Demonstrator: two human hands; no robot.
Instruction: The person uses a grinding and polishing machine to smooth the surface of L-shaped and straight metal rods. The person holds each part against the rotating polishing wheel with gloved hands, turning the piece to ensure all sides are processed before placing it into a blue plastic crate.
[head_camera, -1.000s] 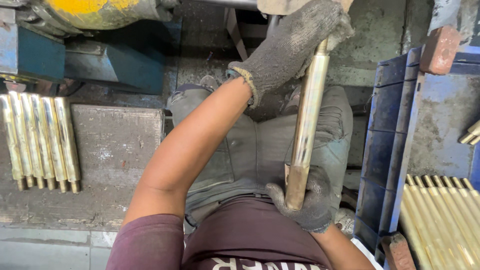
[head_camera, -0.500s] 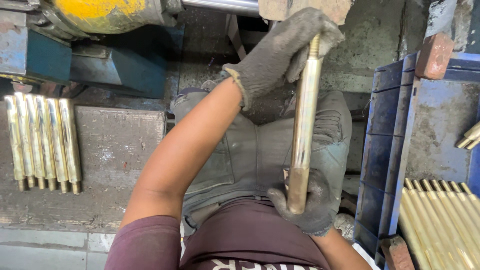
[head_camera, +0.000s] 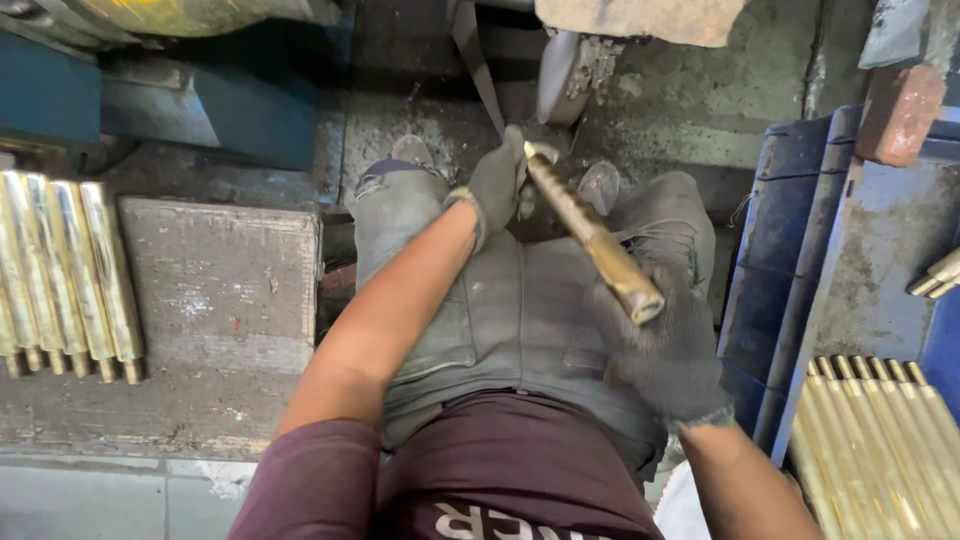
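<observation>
One long brass-coloured metal rod (head_camera: 592, 237) gripped by both gloved hands, left hand (head_camera: 497, 183) at its far tip, right hand (head_camera: 662, 350) closed near end; finished-looking brass rods in a row (head_camera: 65, 270) at 9 o'clock, more brass rods stacked (head_camera: 880, 440) at 4 o'clock.

I see a brass rod (head_camera: 590, 232), long, round and dull gold, lying slanted across the centre of the frame, its cut end facing lower right, its far end upper left.

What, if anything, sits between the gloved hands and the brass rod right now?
Nothing visible does. The left hand grips the far end of the brass rod and the right hand holds its near end, over the lap; only the knit gloves lie between skin and metal.
</observation>
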